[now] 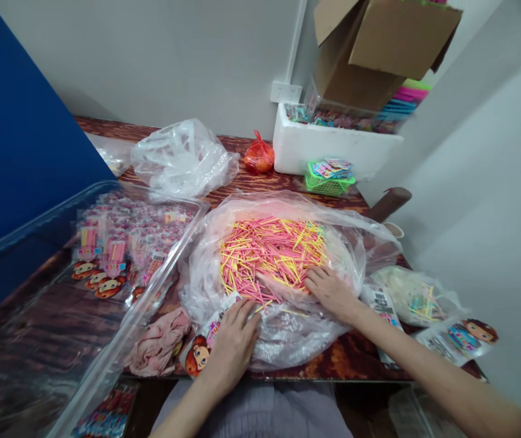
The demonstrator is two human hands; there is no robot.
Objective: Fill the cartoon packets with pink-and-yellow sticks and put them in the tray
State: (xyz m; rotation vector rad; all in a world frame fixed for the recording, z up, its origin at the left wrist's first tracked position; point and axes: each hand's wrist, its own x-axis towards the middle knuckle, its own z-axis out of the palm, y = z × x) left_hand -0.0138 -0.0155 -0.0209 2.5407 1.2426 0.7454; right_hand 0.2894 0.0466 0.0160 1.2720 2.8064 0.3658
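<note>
A brown desk [349,359] with dark streaks stands by a pale gray back wall [151,61] with a white plug socket [286,92], between a big blue board [27,134] and a pale side wall [484,201].

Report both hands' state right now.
Left hand: at a cartoon-printed plastic packet; grip cannot be told.
Right hand: at thin pink and yellow sticks; grip cannot be told.
</note>
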